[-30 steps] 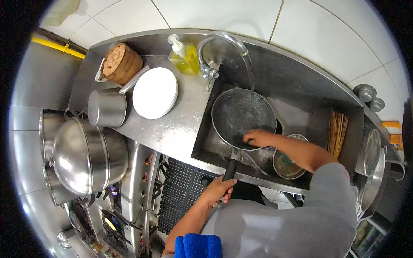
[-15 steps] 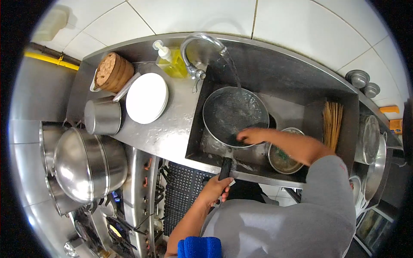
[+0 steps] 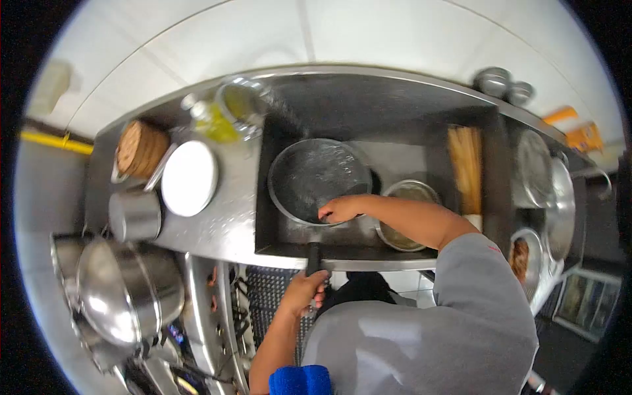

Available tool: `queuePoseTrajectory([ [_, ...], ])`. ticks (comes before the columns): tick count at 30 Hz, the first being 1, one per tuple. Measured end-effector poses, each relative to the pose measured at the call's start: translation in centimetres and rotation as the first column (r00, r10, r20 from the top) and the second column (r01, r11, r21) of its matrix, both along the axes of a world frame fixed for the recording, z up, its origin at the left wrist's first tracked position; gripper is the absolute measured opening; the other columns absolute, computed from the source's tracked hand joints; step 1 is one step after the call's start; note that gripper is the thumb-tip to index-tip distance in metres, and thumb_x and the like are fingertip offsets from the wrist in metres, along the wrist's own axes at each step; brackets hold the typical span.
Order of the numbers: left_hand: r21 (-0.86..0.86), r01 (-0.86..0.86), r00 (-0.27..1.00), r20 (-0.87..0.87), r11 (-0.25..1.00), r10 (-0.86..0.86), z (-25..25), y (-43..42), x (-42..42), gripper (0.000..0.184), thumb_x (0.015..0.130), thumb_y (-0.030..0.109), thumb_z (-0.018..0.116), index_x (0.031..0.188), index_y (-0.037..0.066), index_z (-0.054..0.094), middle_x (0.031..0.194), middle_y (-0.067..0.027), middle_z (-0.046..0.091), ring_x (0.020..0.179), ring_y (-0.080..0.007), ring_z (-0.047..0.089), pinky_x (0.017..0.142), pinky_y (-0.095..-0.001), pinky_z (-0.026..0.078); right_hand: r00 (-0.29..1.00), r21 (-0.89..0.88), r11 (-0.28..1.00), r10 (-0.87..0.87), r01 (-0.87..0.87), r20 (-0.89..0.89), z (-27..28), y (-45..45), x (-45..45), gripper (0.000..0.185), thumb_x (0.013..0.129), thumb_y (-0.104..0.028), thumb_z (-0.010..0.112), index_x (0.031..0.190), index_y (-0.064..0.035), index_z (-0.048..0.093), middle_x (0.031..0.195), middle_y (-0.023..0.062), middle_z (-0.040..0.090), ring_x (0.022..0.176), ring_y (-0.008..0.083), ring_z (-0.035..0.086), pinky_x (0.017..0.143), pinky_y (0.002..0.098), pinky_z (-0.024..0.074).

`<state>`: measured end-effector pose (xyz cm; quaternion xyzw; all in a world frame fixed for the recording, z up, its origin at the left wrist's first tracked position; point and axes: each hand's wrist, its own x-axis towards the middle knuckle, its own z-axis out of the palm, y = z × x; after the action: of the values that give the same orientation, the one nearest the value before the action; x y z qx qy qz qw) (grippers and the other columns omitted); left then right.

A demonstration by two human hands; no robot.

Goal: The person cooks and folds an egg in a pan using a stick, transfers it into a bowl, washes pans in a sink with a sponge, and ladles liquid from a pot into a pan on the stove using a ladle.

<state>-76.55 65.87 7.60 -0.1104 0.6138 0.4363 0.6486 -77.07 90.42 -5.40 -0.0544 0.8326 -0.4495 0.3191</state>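
Observation:
A dark frying pan (image 3: 316, 174) lies in the metal sink with water in it. My left hand (image 3: 305, 291) is closed around the pan's black handle (image 3: 314, 258) at the sink's front edge. Reaching across from the right, my right hand (image 3: 342, 209) is at the near inside rim of the pan, its fingers curled down. Whatever those fingers hold, if anything, is hidden. Below my right forearm a round metal bowl (image 3: 403, 245) stands in the sink, partly covered by the arm.
Behind the pan the faucet (image 3: 240, 105) is blurred, beside a yellow-green soap bottle (image 3: 216, 124). White plates (image 3: 189, 178), a saucepan (image 3: 135, 216) and a bamboo steamer (image 3: 140, 150) stand on the left counter. A bundle of thin sticks (image 3: 466, 168) leans at the sink's right end.
The whole view has shifted, with the sink now further left. My right hand still works at the pan's near rim, and my left hand keeps hold of the handle.

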Motion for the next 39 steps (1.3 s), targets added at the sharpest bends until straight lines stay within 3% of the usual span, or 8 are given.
queuePoseTrajectory([
  [5, -0.128, 0.146, 0.954, -0.245, 0.981, -0.174, 0.4, 0.0, 0.2, 0.030, 0.083, 0.030, 0.059, 0.066, 0.007, 0.049, 0.049, -0.0008, 0.045, 0.035, -0.0111, 0.043, 0.032, -0.0254, 0.030, 0.940, 0.133, 0.932, -0.327, 0.337, -0.095, 10.4, 7.6, 8.1, 0.037, 0.076, -0.021, 0.059, 0.111, -0.0090, 0.059, 0.105, 0.0126, 0.062, 0.095, 0.0286, 0.058, 0.082, 0.0389, 0.0451],
  [10, -0.088, 0.181, 0.942, -0.270, 0.979, -0.199, -0.5, -0.7, -0.1, 0.030, 0.084, 0.031, 0.057, 0.064, 0.009, 0.050, 0.047, 0.0002, 0.047, 0.035, -0.0108, 0.044, 0.032, -0.0257, 0.025, 0.585, 0.528, 0.267, -0.490, 0.806, -0.646, 20.3, 9.4, 20.0, 0.033, 0.074, -0.011, 0.060, 0.106, -0.0071, 0.055, 0.114, 0.0148, 0.052, 0.098, 0.0351, 0.056, 0.081, 0.0413, 0.0464],
  [13, -0.021, 0.145, 0.945, -0.292, 0.989, -0.145, -2.3, -1.3, -0.1, 0.032, 0.083, 0.029, 0.058, 0.060, 0.008, 0.050, 0.046, -0.0010, 0.046, 0.034, -0.0119, 0.044, 0.032, -0.0262, 0.027, 0.748, 0.844, 0.128, -0.545, 0.521, -0.379, 19.9, 10.0, 24.6, 0.030, 0.074, -0.012, 0.059, 0.103, -0.0053, 0.056, 0.104, 0.0157, 0.055, 0.093, 0.0333, 0.058, 0.078, 0.0415, 0.0477],
  [19, 0.083, 0.083, 0.981, -0.181, 0.993, -0.067, -0.1, -1.1, -0.3, 0.027, 0.082, 0.017, 0.057, 0.059, 0.006, 0.049, 0.045, -0.0031, 0.046, 0.034, -0.0126, 0.043, 0.031, -0.0255, 0.034, 0.639, 0.474, 0.429, -0.493, 0.769, -0.590, 22.4, 5.0, 22.0, 0.032, 0.081, -0.027, 0.059, 0.101, -0.0029, 0.060, 0.100, 0.0156, 0.060, 0.090, 0.0315, 0.060, 0.080, 0.0392, 0.0476],
  [25, 0.216, 0.086, 0.988, -0.144, 0.973, -0.056, 0.4, -4.4, 1.6, 0.026, 0.085, 0.016, 0.052, 0.062, 0.008, 0.044, 0.046, -0.0016, 0.043, 0.033, -0.0102, 0.040, 0.032, -0.0237, 0.032, 0.710, 0.012, 0.723, -0.674, 0.690, -0.203, 9.5, 2.4, 8.1, 0.057, 0.086, -0.042, 0.052, 0.127, -0.0027, 0.046, 0.129, 0.0182, 0.048, 0.117, 0.0285, 0.048, 0.097, 0.0345, 0.0366],
  [33, 0.260, 0.108, 0.976, -0.211, 0.960, -0.052, 3.1, -4.0, 4.9, 0.017, 0.082, 0.013, 0.055, 0.071, 0.005, 0.044, 0.052, -0.0021, 0.046, 0.037, -0.0110, 0.044, 0.035, -0.0261, 0.036, 0.684, 0.452, 0.560, -0.318, 0.694, -0.657, 6.1, -1.7, -3.9, 0.066, 0.087, -0.035, 0.050, 0.138, -0.0006, 0.026, 0.146, 0.0202, 0.018, 0.136, 0.0363, 0.015, 0.110, 0.0456, 0.0106],
  [37, 0.155, 0.179, 0.911, -0.399, 0.972, -0.104, 3.7, -3.3, 3.1, 0.014, 0.081, 0.011, 0.055, 0.077, 0.002, 0.044, 0.053, -0.0024, 0.046, 0.038, -0.0112, 0.045, 0.036, -0.0266, 0.038, 0.797, -0.567, 0.737, -0.564, 0.368, -0.215, 6.5, -6.8, -2.5, 0.057, 0.095, -0.037, 0.029, 0.140, -0.0034, 0.023, 0.146, 0.0180, 0.020, 0.134, 0.0335, 0.020, 0.109, 0.0408, 0.0186],
  [39, 0.162, 0.161, 0.908, -0.411, 0.974, -0.082, 2.9, -4.4, 2.0, 0.014, 0.081, 0.011, 0.055, 0.078, 0.002, 0.045, 0.053, -0.0023, 0.047, 0.037, -0.0113, 0.045, 0.035, -0.0261, 0.037, 0.864, -0.349, 0.882, -0.421, 0.318, -0.277, 6.3, -4.3, -0.8, 0.058, 0.094, -0.038, 0.030, 0.140, -0.0040, 0.024, 0.145, 0.0177, 0.022, 0.134, 0.0333, 0.022, 0.109, 0.0405, 0.0195],
])
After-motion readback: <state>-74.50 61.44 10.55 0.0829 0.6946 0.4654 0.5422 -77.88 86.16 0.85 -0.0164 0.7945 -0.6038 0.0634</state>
